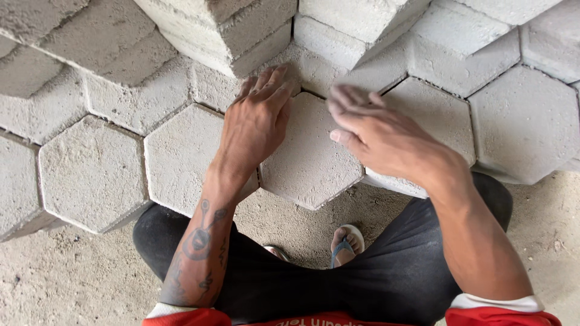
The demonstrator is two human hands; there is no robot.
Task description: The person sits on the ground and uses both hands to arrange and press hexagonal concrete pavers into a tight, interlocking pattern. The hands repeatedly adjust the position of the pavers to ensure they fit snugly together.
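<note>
A grey hexagonal paver (309,160) is seen at frame centre, among laid pavers. The left hand (254,124) is pressed flat on its upper-left edge, fingers extended, gripping nothing. The right hand (377,136) is hovering open above its upper-right side, blurred, empty.

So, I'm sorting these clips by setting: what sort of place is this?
Probably a paving site or a yard where pavers are made. Grey hexagonal concrete blocks lie fitted together on sandy ground, more blocks are stacked behind, and the left hand rests on one.

No packages, labels, signs or screens show here.
</note>
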